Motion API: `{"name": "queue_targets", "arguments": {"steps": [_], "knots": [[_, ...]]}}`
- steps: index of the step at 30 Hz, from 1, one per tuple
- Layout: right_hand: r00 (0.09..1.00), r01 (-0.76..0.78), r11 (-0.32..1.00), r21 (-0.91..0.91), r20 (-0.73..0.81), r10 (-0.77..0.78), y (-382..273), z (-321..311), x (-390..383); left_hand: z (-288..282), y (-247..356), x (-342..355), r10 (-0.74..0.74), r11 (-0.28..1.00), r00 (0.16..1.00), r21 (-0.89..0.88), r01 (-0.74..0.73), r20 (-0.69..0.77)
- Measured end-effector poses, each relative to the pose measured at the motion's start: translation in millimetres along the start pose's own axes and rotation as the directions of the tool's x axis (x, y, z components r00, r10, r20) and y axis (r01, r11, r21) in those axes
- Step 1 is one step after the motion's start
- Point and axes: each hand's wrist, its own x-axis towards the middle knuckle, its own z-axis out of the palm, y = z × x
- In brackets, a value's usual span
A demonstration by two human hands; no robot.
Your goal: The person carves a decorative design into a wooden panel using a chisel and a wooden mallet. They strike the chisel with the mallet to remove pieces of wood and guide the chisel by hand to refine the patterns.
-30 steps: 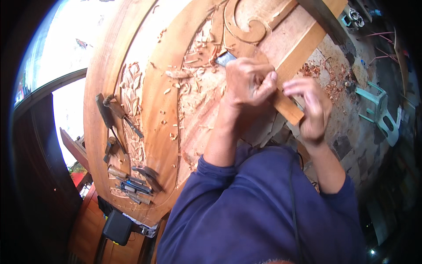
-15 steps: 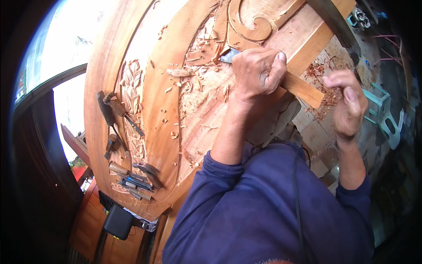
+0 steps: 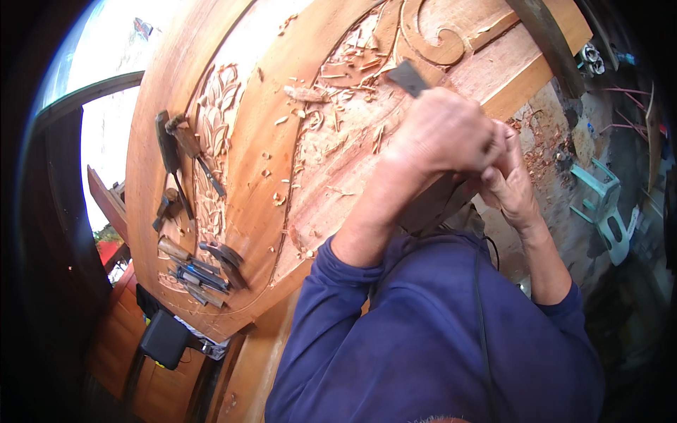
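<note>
My left hand, slightly blurred, is closed round a chisel. The wide grey chisel blade sticks out past its knuckles over the carved wooden panel. Close against it on the right, my right hand has its fingers curled at the handle end. The chisel's wooden handle is hidden by the hands. Wood shavings lie in the recess beyond the blade, beside a raised scroll.
Several carving tools and a mallet-like tool lie on the panel's left side, beside carved leaves. A black box-shaped device is at the lower left. A pale green plastic stool stands at right on the shaving-strewn floor.
My right hand has come in from the right to meet my left. The chisel blade has lifted away from the shavings and turned its flat face up. The view has shifted slightly.
</note>
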Motion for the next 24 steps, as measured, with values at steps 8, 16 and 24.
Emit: {"name": "queue_targets", "arguments": {"steps": [8,16,24], "knots": [[0.957,-0.071,0.994,0.084,-0.274,0.091,-9,-41,-55,-9,38,-24,0.433,0.900,0.827,0.228,-0.372,-0.358],[0.948,-0.204,0.979,-0.018,-0.255,0.193,2,-38,-88,-20,-12,-154,-0.379,0.805,0.814,0.278,0.524,-0.440],[0.959,-0.282,0.945,-0.164,-0.083,0.272,-7,-32,-78,-10,-34,-113,-0.366,0.734,0.696,0.268,0.624,-0.617]]}}
